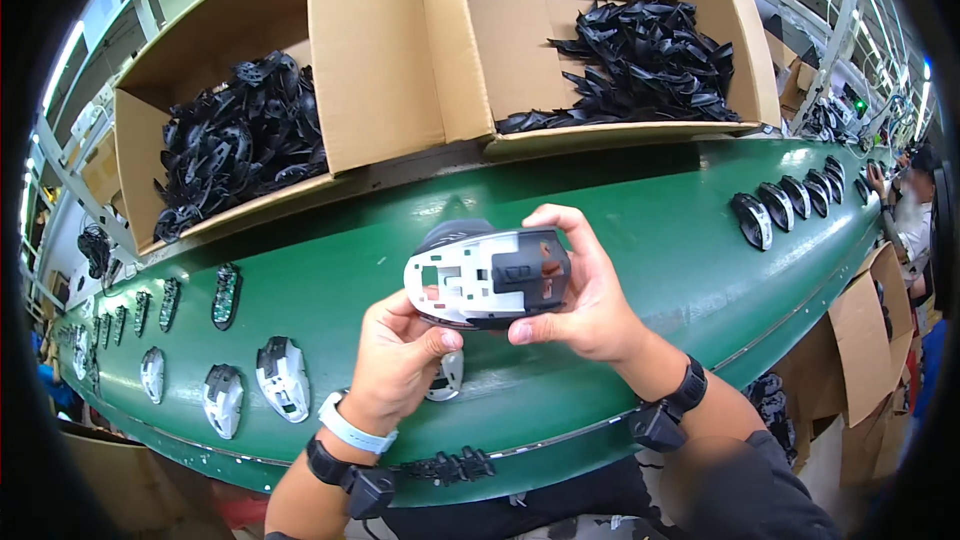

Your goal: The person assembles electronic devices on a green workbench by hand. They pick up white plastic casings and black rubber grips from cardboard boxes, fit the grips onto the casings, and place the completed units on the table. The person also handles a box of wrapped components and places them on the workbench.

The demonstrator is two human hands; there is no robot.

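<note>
Over the green belt I hold a white and black plastic shell (478,282), shaped like a computer mouse, with its cut-out inner side showing. My left hand (398,355) is closed on its lower left edge, thumb in front. The fingers and thumb of my right hand (590,305) grip its dark right end. A curved dark piece (455,231) shows behind its upper edge; I cannot tell if the two are joined. Partly hidden beside my left hand, a white part (447,377) lies on the belt.
Similar white and black shells (283,378) lie on the green belt (640,240) at left, with green circuit-board pieces (226,295) farther back. Several black and white shells (752,221) line the right. Cardboard boxes (385,60) of black parts stand behind. A person (912,205) is at far right.
</note>
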